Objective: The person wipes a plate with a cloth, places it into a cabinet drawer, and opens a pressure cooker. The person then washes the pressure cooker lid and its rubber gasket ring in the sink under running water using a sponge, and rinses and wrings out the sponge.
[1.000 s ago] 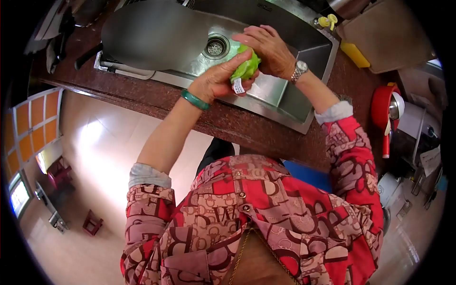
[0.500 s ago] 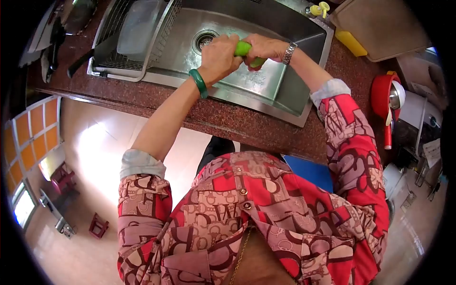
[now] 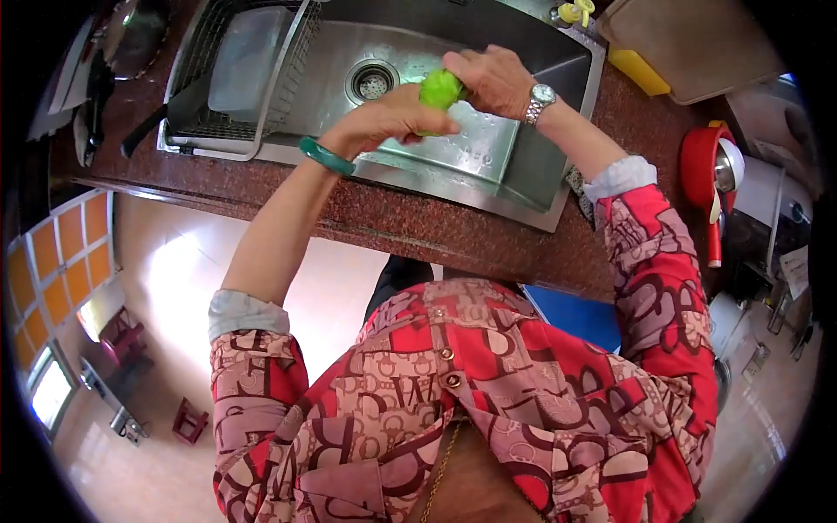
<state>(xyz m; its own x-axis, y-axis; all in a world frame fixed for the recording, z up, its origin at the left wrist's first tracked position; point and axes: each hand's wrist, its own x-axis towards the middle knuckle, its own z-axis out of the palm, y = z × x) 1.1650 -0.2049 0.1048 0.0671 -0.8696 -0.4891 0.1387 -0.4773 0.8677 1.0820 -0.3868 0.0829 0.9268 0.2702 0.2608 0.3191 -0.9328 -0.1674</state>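
Note:
A bright green cloth-like bundle (image 3: 440,89) is between my two hands, above the steel sink (image 3: 475,144). My left hand (image 3: 392,116), with a green bangle at the wrist, is wrapped round its lower left side. The fingers of my right hand (image 3: 495,81), with a metal watch at the wrist, are bent in at the bundle's right side; the fingertips pinch its edge. The drain (image 3: 373,82) shows left of the bundle, and water drops lie on the sink floor.
A wire rack (image 3: 205,144) with a translucent tray (image 3: 251,61) stands over the sink's left part. A black-handled knife (image 3: 144,131) lies beside it. At the right are a yellow block (image 3: 639,71), a brown board (image 3: 689,48) and a red pan (image 3: 697,170).
Both hands were wrapped tightly round the green bundle half a second ago. Now the left hand is lower and further left, the right hand has turned, and the bundle is bunched up between them.

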